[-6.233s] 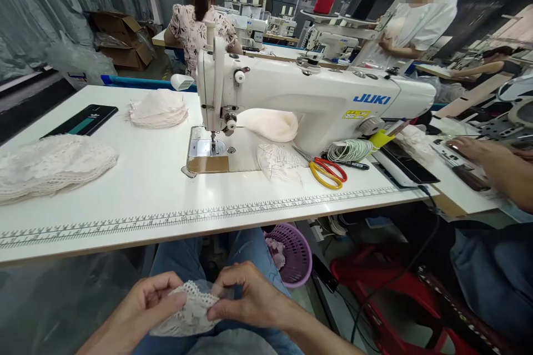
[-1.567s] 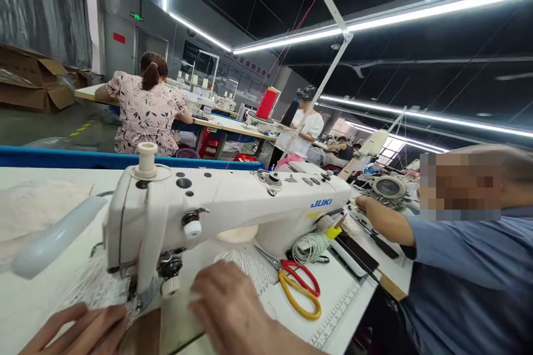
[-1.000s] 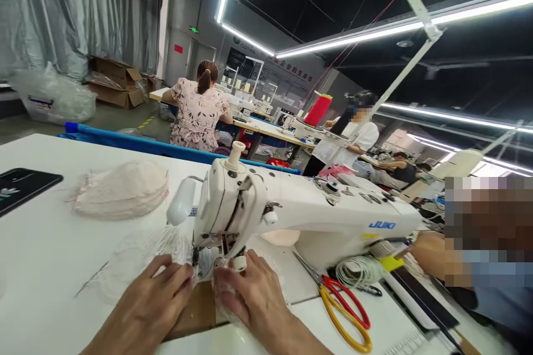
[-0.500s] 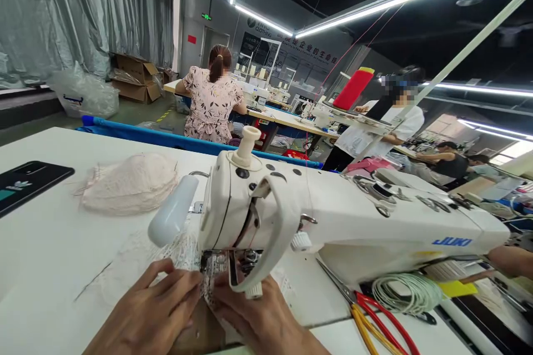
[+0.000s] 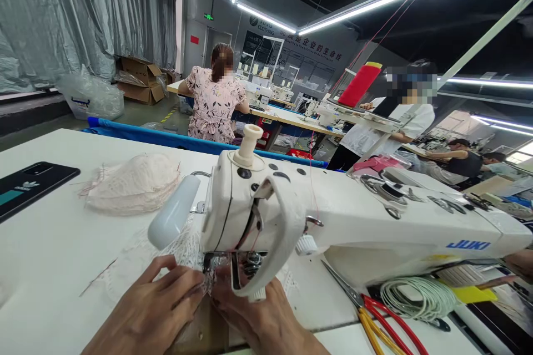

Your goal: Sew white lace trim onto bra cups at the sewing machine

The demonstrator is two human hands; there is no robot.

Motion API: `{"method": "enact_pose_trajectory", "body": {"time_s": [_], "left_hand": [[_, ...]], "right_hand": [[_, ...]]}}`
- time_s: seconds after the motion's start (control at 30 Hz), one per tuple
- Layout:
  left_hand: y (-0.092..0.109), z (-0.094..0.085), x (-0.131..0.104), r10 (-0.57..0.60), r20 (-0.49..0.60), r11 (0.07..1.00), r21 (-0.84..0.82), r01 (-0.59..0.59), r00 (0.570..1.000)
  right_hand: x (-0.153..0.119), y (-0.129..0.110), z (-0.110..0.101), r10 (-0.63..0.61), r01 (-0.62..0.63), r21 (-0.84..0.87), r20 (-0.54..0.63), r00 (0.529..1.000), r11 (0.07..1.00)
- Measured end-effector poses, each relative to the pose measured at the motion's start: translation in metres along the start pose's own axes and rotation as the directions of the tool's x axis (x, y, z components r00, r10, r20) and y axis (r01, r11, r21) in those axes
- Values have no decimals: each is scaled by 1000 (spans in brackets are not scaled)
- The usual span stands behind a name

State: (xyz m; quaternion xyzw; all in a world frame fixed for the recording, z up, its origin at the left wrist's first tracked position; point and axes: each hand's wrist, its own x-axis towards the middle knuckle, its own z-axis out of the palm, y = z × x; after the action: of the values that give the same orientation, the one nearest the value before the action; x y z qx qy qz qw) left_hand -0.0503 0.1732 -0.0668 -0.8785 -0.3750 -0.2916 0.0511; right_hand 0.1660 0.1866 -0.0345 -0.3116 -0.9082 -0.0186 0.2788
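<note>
A white sewing machine (image 5: 350, 205) stands across the table, its needle area low in the middle. White lace fabric (image 5: 187, 247) lies under its head and spreads out to the left. My left hand (image 5: 162, 299) presses its bent fingers together on the lace, just left of the presser foot. Close by on the right, my right hand (image 5: 258, 310) pinches the lace edge, its fingertips partly hidden behind the machine's curved lever. A stack of pale lace pieces (image 5: 133, 184) rests on the table behind my left hand.
A black phone (image 5: 33, 186) lies at the far left. Right of my right hand are scissors with red and orange handles (image 5: 387, 316) and a coil of pale cord (image 5: 418, 297). A red thread cone (image 5: 360, 84) stands beyond the machine. People sit and stand farther back.
The view has shifted slightly, so the machine and background appear a little farther right. The lace between my hands has moved slightly; both hands keep nearly the same pose.
</note>
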Motion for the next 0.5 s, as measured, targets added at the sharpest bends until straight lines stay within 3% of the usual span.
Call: {"method": "enact_pose_trajectory", "body": {"time_s": [0.2, 0.5], "left_hand": [[-3, 12, -4, 12, -43, 1000, 5, -12, 999], [2, 6, 0, -26, -45, 1000, -9, 26, 999]], "right_hand": [[2, -3, -3, 5, -4, 18, -20, 1000, 1000], [2, -4, -3, 1, -1, 43, -9, 1000, 999]]}}
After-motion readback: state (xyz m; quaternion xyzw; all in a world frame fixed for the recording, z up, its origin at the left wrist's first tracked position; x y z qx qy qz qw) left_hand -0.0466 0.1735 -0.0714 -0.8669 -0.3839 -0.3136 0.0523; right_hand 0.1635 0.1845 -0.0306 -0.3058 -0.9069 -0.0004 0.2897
